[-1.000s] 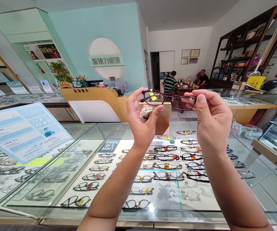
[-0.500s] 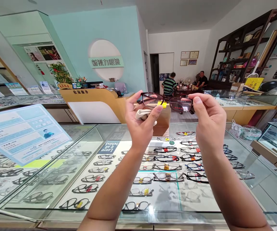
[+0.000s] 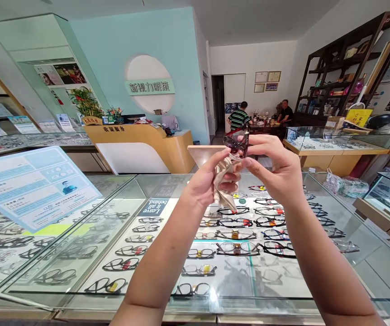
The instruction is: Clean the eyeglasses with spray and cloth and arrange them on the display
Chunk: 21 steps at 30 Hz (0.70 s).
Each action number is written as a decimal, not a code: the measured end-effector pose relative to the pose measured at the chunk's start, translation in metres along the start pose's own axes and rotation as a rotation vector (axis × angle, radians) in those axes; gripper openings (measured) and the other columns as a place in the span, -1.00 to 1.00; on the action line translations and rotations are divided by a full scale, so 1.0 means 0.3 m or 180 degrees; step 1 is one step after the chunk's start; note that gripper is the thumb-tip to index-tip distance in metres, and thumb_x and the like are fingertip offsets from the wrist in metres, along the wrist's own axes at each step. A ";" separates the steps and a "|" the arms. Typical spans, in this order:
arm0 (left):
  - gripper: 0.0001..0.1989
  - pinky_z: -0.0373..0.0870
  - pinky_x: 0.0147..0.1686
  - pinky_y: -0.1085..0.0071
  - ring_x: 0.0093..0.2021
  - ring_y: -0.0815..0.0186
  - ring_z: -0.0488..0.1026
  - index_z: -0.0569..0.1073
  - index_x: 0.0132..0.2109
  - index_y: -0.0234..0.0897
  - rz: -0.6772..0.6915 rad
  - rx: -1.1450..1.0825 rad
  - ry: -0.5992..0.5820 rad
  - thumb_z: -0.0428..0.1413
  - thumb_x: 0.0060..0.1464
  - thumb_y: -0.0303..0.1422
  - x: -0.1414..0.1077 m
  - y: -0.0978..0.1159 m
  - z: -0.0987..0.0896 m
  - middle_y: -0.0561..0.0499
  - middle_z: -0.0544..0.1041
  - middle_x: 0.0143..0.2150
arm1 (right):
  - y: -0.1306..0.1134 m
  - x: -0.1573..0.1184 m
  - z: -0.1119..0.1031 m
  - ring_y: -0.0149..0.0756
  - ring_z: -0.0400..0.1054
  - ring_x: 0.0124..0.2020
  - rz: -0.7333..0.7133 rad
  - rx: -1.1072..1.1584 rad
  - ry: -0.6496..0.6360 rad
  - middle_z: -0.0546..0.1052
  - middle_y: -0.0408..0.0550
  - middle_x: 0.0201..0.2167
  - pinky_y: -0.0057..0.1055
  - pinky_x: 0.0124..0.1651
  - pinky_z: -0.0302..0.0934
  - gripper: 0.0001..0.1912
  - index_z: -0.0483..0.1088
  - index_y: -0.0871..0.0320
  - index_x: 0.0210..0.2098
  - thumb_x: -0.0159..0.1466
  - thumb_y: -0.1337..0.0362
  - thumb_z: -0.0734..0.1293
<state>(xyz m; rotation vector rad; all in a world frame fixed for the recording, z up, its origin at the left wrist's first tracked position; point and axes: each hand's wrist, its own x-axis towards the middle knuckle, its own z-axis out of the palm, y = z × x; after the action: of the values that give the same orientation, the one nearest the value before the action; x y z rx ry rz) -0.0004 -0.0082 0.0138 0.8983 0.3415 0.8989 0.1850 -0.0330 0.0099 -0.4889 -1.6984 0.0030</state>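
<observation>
While the left hand (image 3: 203, 181) has its grip closed around a beige cloth (image 3: 225, 189) touching the dark-red eyeglasses (image 3: 235, 141), the right hand (image 3: 273, 165) pinches their frame, held tilted above the glass-topped bench (image 3: 283, 290) displaying spectacle frames (image 3: 237, 248).

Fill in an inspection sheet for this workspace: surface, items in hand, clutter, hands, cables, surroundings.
Surface: glass display case with rows of eyeglasses inside.
Items in hand: dark-framed glasses, turned sideways; pale cloth, bunched.
Clutter: blue-and-white printed sign at picture left.
Left hand: holds the cloth, thumb at the glasses.
Right hand: pinches the frame.
Cables: nothing seen.
Surroundings: wood-and-white counter, turquoise wall, two people in the background.
</observation>
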 end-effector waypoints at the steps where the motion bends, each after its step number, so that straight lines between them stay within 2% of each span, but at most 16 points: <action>1: -0.61 0.08 -0.68 0.67 -0.61 0.58 0.25 0.56 -0.20 -0.34 -0.0094 0.0006 -0.0087 0.47 0.00 -0.16 0.001 0.000 -0.005 0.09 0.52 -0.45 | 0.001 0.000 -0.001 -0.03 0.54 0.19 -0.0030 0.0023 -0.0041 0.72 -0.09 0.06 0.11 0.32 0.38 -0.89 0.67 -0.10 -0.12 0.43 0.10 0.48; 4: -0.55 0.03 -0.69 0.66 -0.61 0.57 0.24 0.53 -0.20 -0.33 -0.0227 0.0161 -0.0207 0.47 -0.04 -0.10 0.005 -0.002 -0.007 0.10 0.48 -0.45 | 0.003 -0.002 0.003 -0.04 0.57 0.11 -0.0114 0.0074 -0.0022 0.73 -0.08 0.00 0.06 0.25 0.42 -0.91 0.67 -0.08 -0.15 0.43 0.12 0.49; 6: -0.52 -0.01 -0.70 0.63 -0.59 0.52 0.28 0.51 -0.20 -0.31 -0.0163 0.0430 -0.0075 0.45 -0.01 -0.03 0.007 -0.007 -0.002 0.09 0.46 -0.45 | 0.005 -0.005 0.008 -0.06 0.57 0.07 -0.0156 0.0057 0.0144 0.72 -0.08 -0.04 0.02 0.20 0.43 -0.92 0.67 -0.07 -0.16 0.42 0.14 0.49; 7: -0.52 -0.01 -0.70 0.61 -0.58 0.49 0.31 0.51 -0.19 -0.29 -0.0024 0.0614 0.0105 0.44 0.01 0.00 0.008 -0.008 -0.001 0.07 0.47 -0.44 | 0.007 -0.007 0.009 -0.07 0.57 0.05 -0.0162 0.0039 0.0236 0.72 -0.07 -0.06 0.00 0.19 0.44 -0.92 0.67 -0.06 -0.17 0.42 0.13 0.50; 9: -0.54 0.04 -0.68 0.59 -0.54 0.47 0.35 0.51 -0.14 -0.25 0.0574 0.1010 0.0656 0.44 0.04 -0.03 0.007 -0.003 -0.003 0.06 0.52 -0.38 | 0.012 -0.008 0.006 -0.07 0.56 0.03 -0.0121 -0.0038 0.0358 0.70 -0.06 -0.07 -0.01 0.16 0.43 -0.90 0.66 -0.05 -0.17 0.41 0.11 0.50; 11: -0.63 0.10 -0.64 0.57 -0.53 0.50 0.32 0.51 -0.11 -0.20 0.1459 0.1353 0.1289 0.44 0.07 -0.14 -0.002 0.015 -0.016 0.10 0.52 -0.33 | 0.021 -0.007 -0.002 -0.07 0.56 0.01 -0.0063 -0.0186 0.0367 0.69 -0.06 -0.09 -0.02 0.15 0.41 -0.88 0.65 -0.04 -0.18 0.41 0.09 0.50; 13: -0.72 0.11 -0.60 0.55 -0.52 0.51 0.26 0.50 -0.16 -0.16 0.2330 0.1556 0.1785 0.43 0.07 -0.26 -0.017 0.045 -0.037 0.14 0.48 -0.34 | 0.035 -0.003 -0.012 -0.08 0.54 0.00 -0.0010 -0.0413 0.0249 0.69 -0.06 -0.12 -0.02 0.16 0.37 -0.86 0.64 -0.03 -0.20 0.41 0.08 0.49; 15: -0.76 0.08 -0.58 0.52 -0.50 0.50 0.21 0.48 -0.25 -0.16 0.2994 0.1652 0.2084 0.42 0.07 -0.35 -0.036 0.080 -0.059 0.15 0.41 -0.38 | 0.057 -0.001 -0.015 -0.08 0.51 -0.02 0.0010 -0.0681 -0.0037 0.70 -0.08 -0.13 -0.04 0.15 0.33 -0.86 0.63 -0.03 -0.23 0.42 0.09 0.48; 17: -0.77 0.04 -0.58 0.48 -0.51 0.49 0.16 0.47 -0.31 -0.18 0.3507 0.1701 0.2189 0.40 0.05 -0.41 -0.051 0.112 -0.078 0.14 0.36 -0.41 | 0.087 -0.006 -0.002 -0.09 0.48 -0.04 0.0052 -0.0973 -0.0553 0.70 -0.08 -0.13 -0.07 0.12 0.29 -0.86 0.62 -0.01 -0.25 0.42 0.13 0.46; 19: -0.77 -0.02 -0.60 0.46 -0.52 0.49 0.13 0.46 -0.34 -0.20 0.3860 0.1730 0.2172 0.39 0.01 -0.48 -0.061 0.136 -0.090 0.14 0.35 -0.43 | 0.128 -0.019 0.028 -0.09 0.45 -0.06 0.0177 -0.1277 -0.1226 0.70 -0.07 -0.13 -0.11 0.08 0.25 -0.87 0.61 0.04 -0.25 0.43 0.19 0.45; 21: -0.77 -0.07 -0.61 0.45 -0.52 0.48 0.16 0.45 -0.35 -0.22 0.4035 0.1716 0.2128 0.35 0.00 -0.53 -0.068 0.151 -0.097 0.12 0.39 -0.44 | 0.175 -0.042 0.070 -0.09 0.44 -0.06 0.0402 -0.1610 -0.1938 0.69 -0.04 -0.13 -0.16 0.04 0.21 -0.89 0.60 0.09 -0.24 0.43 0.25 0.44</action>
<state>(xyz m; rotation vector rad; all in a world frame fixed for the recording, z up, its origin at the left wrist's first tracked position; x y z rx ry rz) -0.0542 0.0046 0.0303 1.2955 0.6108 2.3799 0.1830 0.0162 -0.0205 -1.0516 -2.2679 -0.2092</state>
